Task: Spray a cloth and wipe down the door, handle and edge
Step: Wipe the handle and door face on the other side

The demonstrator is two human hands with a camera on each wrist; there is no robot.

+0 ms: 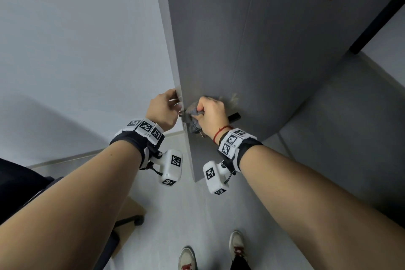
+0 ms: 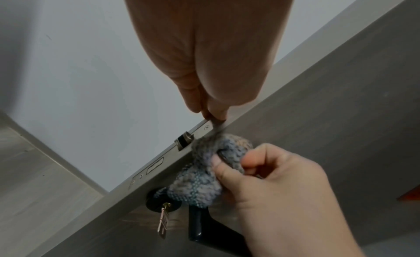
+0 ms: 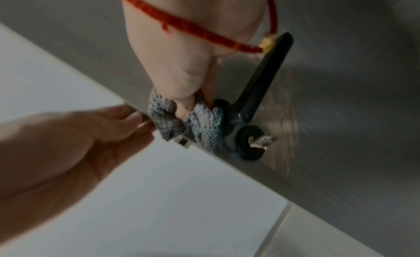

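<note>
The grey door [image 1: 274, 39] stands ajar, its pale edge [image 1: 178, 85] facing me. My left hand [image 1: 175, 103] holds that edge just above the metal latch [image 2: 184, 140], fingertips [image 3: 134, 117] curled on it. A bunched blue-grey knitted cloth [image 1: 192, 113] is gripped in my right hand [image 1: 201, 109] and pressed against the door at the root of the black lever handle [image 1: 234, 116]. In the wrist views the cloth [image 2: 204, 176] [image 3: 200, 124] covers the handle's rose. The handle [image 3: 263, 77] sticks out past my right wrist.
A key [image 2: 163, 223] hangs in the round black lock [image 3: 247, 144] below the handle. A pale wall [image 1: 76, 50] is close on the left. A chair's black wheeled base [image 1: 131, 221] stands at lower left, and my shoes [image 1: 236, 245] are on the light floor.
</note>
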